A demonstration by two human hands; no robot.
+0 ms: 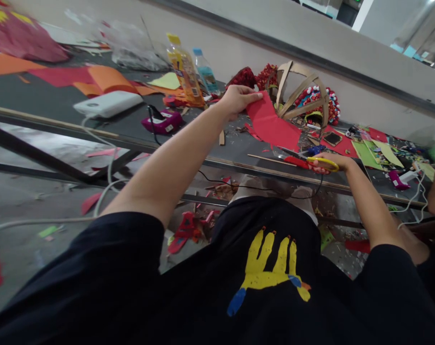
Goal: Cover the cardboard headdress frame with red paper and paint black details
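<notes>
- My left hand (239, 99) pinches the red sheet (273, 125) at its top corner, above the table (59, 98).
- Right hand (327, 162) is clenched through the scissors (303, 162), at the sheet's lower edge.
- It looks light and floppy, so I'd grip near the edge.

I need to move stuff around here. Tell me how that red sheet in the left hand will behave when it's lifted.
The red sheet is probably light and floppy: the left hand pinches one corner while the rest sags to the table. It looks thin, so it would likely crease or tear easily. The right hand holds scissors at its lower edge, so it could snag there.
</notes>
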